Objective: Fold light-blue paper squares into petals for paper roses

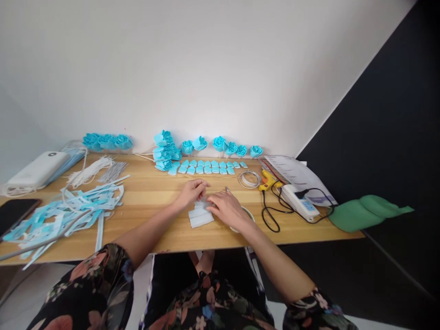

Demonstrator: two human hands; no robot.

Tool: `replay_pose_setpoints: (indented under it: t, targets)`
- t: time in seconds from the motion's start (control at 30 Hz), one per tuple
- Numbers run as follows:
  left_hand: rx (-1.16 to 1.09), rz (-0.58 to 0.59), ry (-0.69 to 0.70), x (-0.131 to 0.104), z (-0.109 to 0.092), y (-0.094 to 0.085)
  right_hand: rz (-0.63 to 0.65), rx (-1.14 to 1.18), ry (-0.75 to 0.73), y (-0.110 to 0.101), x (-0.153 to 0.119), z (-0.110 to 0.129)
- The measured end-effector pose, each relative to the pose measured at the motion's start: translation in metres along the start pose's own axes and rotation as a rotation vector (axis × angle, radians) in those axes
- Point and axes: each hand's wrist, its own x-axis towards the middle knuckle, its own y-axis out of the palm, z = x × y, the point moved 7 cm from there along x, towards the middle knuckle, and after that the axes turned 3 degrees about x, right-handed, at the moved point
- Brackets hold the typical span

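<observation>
My left hand (pixel 191 191) is just above the tabletop, fingers curled together in a pinch; anything between the fingertips is too small to make out. Close beside it, my right hand (pixel 227 207) lies low over the table, palm down, fingers reaching left and thumb apart from them. Its fingertips are at the edge of some pale, pleated fabric pieces (pixel 201 218), partly covered by the hand. Beyond the hands, small blue petal-shaped pieces (pixel 207 167) lie in two rows. Under my right wrist, a white ring-shaped rim (pixel 248 212) shows in part.
Blue fabric flowers (pixel 220 144) line the wall. To the right are coiled wire (pixel 249 179), a yellow glue gun (pixel 267 181), a power strip (pixel 300 201) and a green roll (pixel 364 213). At left lie cut strips (pixel 79 206), a phone (pixel 17 213) and a white power bank (pixel 37 169).
</observation>
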Motion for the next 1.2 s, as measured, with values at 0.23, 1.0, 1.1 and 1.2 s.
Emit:
replay_pose_setpoints:
  t: [0.23, 1.0, 1.1, 1.2]
  targets:
    - [0.233, 0.095, 0.051, -0.004, 0.001, 0.012, -0.029, 0.033, 0.057, 0.005, 0.000, -0.003]
    - [-0.260, -0.043, -0.087, 0.004, 0.002, -0.009, -0.308, 0.484, 0.152, -0.032, 0.054, -0.052]
    - [-0.236, -0.092, -0.132, 0.007, 0.011, -0.012, -0.353, 0.499, 0.132, -0.029, 0.052, -0.058]
    - [-0.250, -0.115, -0.127, 0.008, 0.012, -0.012, -0.378, 0.417, 0.121, -0.030, 0.044, -0.062]
